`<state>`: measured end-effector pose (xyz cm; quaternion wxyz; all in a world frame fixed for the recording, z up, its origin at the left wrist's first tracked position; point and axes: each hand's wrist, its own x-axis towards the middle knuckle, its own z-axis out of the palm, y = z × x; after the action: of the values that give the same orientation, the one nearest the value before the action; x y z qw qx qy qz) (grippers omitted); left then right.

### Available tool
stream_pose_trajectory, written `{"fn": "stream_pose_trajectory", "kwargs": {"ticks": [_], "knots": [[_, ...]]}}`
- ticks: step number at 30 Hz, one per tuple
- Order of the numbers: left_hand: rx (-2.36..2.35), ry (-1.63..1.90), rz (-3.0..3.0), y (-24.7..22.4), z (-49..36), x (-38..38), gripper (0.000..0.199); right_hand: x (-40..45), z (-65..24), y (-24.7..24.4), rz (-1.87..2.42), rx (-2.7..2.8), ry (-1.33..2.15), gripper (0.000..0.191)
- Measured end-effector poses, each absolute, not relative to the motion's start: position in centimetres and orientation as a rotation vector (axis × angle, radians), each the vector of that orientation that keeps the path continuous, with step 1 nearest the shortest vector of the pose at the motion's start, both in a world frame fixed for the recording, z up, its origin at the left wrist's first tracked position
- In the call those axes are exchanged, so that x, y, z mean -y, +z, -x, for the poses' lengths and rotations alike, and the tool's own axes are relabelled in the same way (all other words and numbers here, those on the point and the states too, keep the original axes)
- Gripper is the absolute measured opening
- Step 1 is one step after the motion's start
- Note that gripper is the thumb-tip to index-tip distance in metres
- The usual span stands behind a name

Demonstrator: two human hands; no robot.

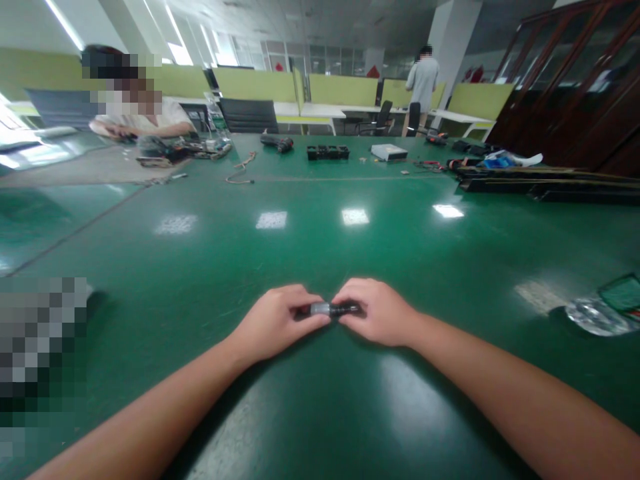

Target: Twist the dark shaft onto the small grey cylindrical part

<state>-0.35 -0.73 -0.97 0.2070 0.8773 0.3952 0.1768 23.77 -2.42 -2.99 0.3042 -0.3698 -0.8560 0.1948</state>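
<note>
A small black-and-grey cylinder (321,309) lies crosswise between my two hands, just above or on the green tabletop; its exact kind does not show. My left hand (277,320) pinches its left part between thumb and fingers. Around the black right end, the fingers of my right hand (375,312) are closed. The fingertips of both hands nearly meet at its middle, and they cover both ends of it.
Far right on the green table (320,247) lies a shiny, clear-looking object (597,316). A blurred-out grey object (40,333) is at left. Along the far side sit a black block (327,153), a white box (389,153) and a cord (243,172). A person (140,113) sits across.
</note>
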Motion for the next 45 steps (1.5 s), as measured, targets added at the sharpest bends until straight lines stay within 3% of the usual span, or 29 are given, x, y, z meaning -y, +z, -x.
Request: {"fn": "stream_pose_trajectory", "kwargs": {"ticks": [45], "knots": [[-1.096, 0.511, -2.448, -0.59, 0.07, 0.99, 0.027, 2.07, -23.60, -2.99, 0.988, 2.326, 0.492, 0.014]]}}
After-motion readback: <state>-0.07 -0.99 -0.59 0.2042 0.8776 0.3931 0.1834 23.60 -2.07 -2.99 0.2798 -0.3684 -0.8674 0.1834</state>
